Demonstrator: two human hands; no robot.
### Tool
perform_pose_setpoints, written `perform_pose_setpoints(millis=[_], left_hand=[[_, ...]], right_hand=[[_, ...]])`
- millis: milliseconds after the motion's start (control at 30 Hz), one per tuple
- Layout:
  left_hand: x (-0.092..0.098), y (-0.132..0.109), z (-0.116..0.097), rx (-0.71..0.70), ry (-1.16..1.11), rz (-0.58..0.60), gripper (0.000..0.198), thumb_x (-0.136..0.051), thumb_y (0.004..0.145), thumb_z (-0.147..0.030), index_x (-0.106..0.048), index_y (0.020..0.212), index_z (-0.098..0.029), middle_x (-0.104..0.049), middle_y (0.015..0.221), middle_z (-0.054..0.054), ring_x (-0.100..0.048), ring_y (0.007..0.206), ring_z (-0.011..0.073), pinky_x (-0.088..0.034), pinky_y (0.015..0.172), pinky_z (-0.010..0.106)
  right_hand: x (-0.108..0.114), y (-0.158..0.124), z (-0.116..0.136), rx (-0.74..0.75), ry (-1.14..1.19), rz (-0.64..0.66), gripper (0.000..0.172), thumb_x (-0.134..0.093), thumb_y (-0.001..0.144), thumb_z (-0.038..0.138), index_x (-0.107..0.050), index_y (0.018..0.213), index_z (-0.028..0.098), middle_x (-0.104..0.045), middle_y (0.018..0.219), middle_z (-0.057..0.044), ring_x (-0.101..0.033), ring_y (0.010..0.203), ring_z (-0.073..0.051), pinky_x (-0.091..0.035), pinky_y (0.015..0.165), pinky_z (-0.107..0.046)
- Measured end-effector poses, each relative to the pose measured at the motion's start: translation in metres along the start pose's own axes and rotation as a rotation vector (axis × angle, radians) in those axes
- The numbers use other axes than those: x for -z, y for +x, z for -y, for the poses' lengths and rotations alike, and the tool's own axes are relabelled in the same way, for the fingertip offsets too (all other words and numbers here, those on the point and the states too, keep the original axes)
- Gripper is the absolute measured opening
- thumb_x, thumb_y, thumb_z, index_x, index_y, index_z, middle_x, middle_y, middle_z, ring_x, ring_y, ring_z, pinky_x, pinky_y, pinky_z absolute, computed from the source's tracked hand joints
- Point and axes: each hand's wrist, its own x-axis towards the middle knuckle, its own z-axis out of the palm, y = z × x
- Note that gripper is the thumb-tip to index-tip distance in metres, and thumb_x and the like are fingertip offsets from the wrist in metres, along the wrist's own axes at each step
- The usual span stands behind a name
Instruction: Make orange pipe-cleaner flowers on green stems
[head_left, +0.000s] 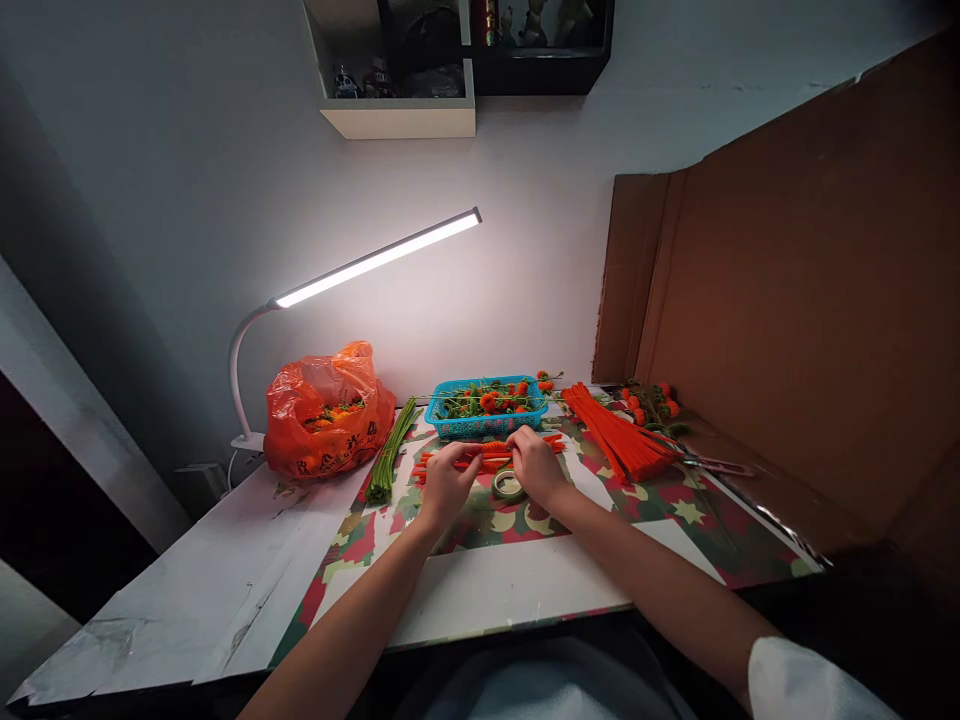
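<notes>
2 hands: left hand (448, 479), right hand (535, 463) | orange sticks (487, 456) lie left-right (flat)

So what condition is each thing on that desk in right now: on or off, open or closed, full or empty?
Desk lamp: switched on, lit.
Orange plastic bag: open at the top, contents inside.
Blue basket: holds orange flowers with green stems.
Green stems: bundled, lying flat.
Orange stick bundle: lying flat, fanned.
Tape roll: lying flat.
Left hand: resting on short orange pieces.
Right hand: on the same pieces.
</notes>
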Motion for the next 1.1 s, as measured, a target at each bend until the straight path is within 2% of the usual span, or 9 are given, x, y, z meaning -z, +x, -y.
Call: perform_pose_setpoints(millis=[333, 600, 867, 1100], left_hand=[[-0.0001, -0.0003, 0.0010, -0.048, 0.064, 0.037, 0.010, -0.057, 0.077, -0.018, -0.068, 0.077, -0.019, -0.068, 0.073, 0.003, -0.063, 0.067, 0.0157, -0.050, 0.064, 0.028], [-0.0037, -0.0007, 0.0003, 0.077, 0.028, 0.035, 0.009, -0.056, 0.076, -0.019, -0.065, 0.078, -0.017, -0.069, 0.076, 0.004, -0.065, 0.068, 0.0167, -0.050, 0.062, 0.027], [-0.0030, -0.0008, 0.0007, -0.050, 0.086, 0.056, 0.010, -0.056, 0.076, -0.017, -0.066, 0.076, -0.019, -0.068, 0.074, 0.003, -0.062, 0.066, 0.0161, -0.049, 0.062, 0.028], [-0.0029, -0.0006, 0.0020, -0.093, 0.093, 0.058, 0.011, -0.057, 0.076, -0.015, -0.067, 0.076, -0.020, -0.067, 0.071, 0.002, -0.062, 0.066, 0.0157, -0.048, 0.063, 0.027]], right_hand=[[0.0031, -0.0012, 0.0043, 0.101, -0.185, 0.063, 0.025, -0.037, 0.080, -0.002, -0.056, 0.084, 0.014, -0.057, 0.090, -0.009, -0.053, 0.082, -0.018, -0.039, 0.070, -0.026], [0.0040, 0.0001, 0.0082, -0.062, -0.104, 0.096, 0.018, -0.042, 0.081, 0.004, -0.056, 0.082, 0.015, -0.057, 0.087, -0.006, -0.054, 0.077, -0.016, -0.037, 0.065, -0.024], [0.0035, 0.0009, 0.0067, 0.023, -0.163, 0.089, 0.027, -0.039, 0.077, -0.005, -0.055, 0.082, 0.016, -0.057, 0.091, -0.009, -0.053, 0.078, -0.018, -0.037, 0.064, -0.026], [0.0013, 0.0006, 0.0043, 0.058, -0.048, 0.048, 0.028, -0.036, 0.077, -0.005, -0.054, 0.083, 0.016, -0.056, 0.089, -0.007, -0.053, 0.080, -0.018, -0.039, 0.069, -0.026]])
